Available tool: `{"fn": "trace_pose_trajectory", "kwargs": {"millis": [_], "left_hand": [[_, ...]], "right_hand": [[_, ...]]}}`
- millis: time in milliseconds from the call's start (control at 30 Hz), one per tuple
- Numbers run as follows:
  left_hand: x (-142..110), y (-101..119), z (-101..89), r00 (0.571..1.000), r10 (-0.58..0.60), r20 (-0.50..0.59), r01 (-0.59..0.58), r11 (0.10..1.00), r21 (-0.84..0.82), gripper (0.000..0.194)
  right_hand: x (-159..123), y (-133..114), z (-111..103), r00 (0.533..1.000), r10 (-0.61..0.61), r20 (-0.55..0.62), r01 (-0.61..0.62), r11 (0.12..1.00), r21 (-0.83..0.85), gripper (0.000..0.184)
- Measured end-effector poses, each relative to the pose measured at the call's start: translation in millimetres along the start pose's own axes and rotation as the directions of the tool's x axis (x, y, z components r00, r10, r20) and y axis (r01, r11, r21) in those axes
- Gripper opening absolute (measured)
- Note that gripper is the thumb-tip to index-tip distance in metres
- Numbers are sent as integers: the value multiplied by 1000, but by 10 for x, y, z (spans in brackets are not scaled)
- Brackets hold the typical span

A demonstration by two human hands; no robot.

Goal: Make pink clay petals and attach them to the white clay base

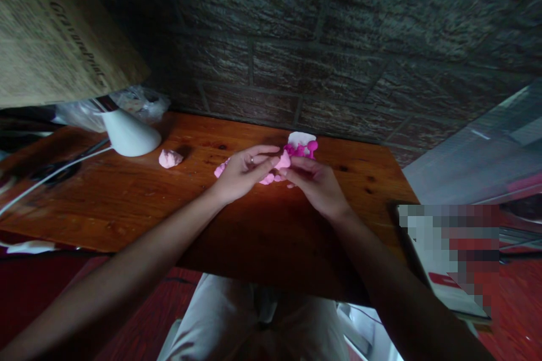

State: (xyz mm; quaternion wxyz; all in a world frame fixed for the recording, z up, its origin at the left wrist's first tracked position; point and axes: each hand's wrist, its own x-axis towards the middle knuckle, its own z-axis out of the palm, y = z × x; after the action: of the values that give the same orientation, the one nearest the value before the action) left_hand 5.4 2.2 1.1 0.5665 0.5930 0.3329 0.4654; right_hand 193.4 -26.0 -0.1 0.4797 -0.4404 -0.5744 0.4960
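Between my two hands, above the wooden table, is a small piece of pink modelling clay (283, 161). The thumb and fingers of my left hand (248, 169), which wears a ring, pinch it from the left. From the right, my right hand (317, 183) pinches the same piece. More lumps of pink clay (267, 179) lie on the table beneath and beside my hands, partly covered by them. Just behind my fingers are bright magenta clay pieces (301, 150) by a white piece (301, 138). A separate pale pink lump (170, 158) sits farther left.
A lamp with a white base (132, 132) and a printed paper shade (63, 39) stands at the left, its white cable (55, 177) running across the table (139, 203). A clear plastic bag (144, 102) lies behind it. A stone-patterned wall (275, 56) closes off the back.
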Motion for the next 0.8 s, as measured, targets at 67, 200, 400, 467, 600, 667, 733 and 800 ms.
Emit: {"fn": "trace_pose_trajectory", "kwargs": {"millis": [67,200,400,467,600,667,733,800], "left_hand": [[-2,15,11,999,10,-49,-9,1000,13,47],[-16,39,24,996,-6,-87,5,1000,-15,50],[-4,14,-9,998,2,-60,-2,1000,9,60],[4,-2,-25,998,-5,-57,6,1000,19,60],[5,-14,-41,998,-9,-62,11,1000,24,56],[0,-9,-40,998,-3,-69,5,999,36,54],[-1,-4,-32,998,6,-68,-3,999,38,54],[2,-4,-16,997,17,-69,-15,1000,22,57]], "right_hand": [[1,0,-4,1000,2,-1,-2,1000,-8,41],[-3,-1,2,1000,14,10,-14,1000,-11,39],[-7,-13,6,1000,18,19,-18,1000,-19,39],[-7,-9,8,1000,16,20,-16,1000,-14,38],[-7,1,18,999,5,34,-5,1000,-9,38],[-8,3,20,1000,6,30,-5,1000,-14,38],[-7,8,19,1000,7,20,-7,1000,-20,39],[-1,23,17,1000,3,4,-3,1000,-27,40]]}}
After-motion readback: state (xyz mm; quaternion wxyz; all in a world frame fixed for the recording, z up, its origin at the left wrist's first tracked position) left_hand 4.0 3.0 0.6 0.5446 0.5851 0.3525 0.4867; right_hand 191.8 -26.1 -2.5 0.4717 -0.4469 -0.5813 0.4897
